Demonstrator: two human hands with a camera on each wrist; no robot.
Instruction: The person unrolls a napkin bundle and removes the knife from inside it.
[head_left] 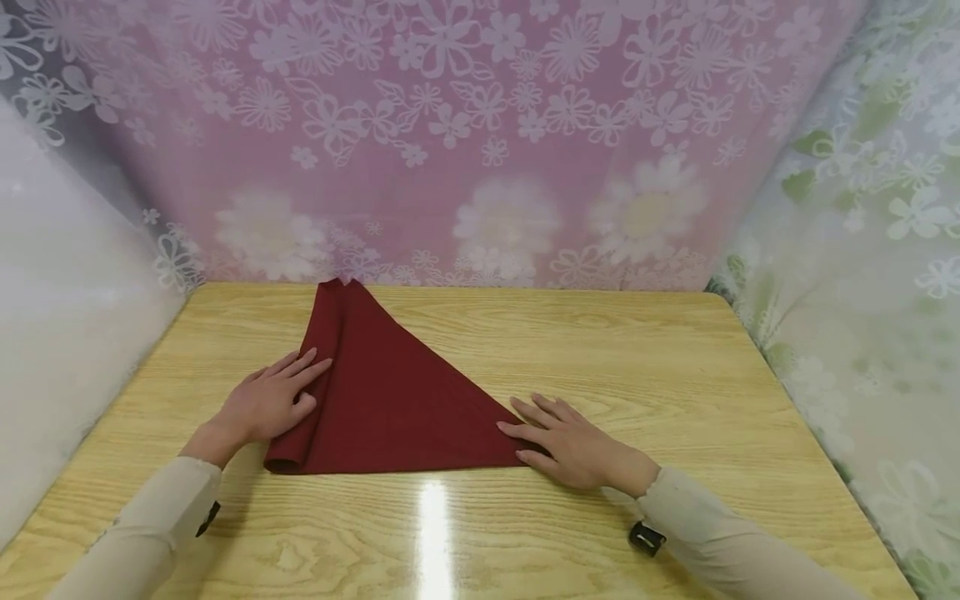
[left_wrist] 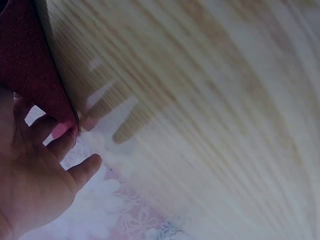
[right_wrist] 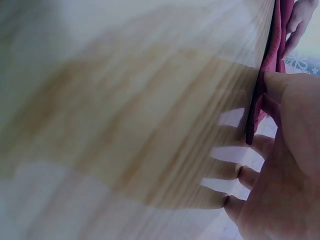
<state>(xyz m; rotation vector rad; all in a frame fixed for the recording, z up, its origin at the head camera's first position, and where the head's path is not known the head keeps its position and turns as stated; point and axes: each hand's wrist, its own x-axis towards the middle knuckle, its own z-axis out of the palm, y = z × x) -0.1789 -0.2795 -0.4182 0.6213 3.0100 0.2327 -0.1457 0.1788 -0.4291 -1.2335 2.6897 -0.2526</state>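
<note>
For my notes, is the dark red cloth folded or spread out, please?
Partly folded: the dark red cloth curls over itself along its left side, while its middle lies flat.

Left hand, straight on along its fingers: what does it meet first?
The red cloth: the left hand rests on its rolled left edge, and the flat part likely comes next. Exact height above that is hard to judge.

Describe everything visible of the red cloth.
The cloth is plain dark red and looks like soft fabric. It lies on the table, roughly triangular, its near edge straight, its left side turned over into a loose roll. The left hand rests on the roll; the right hand rests at the cloth's right end.
</note>
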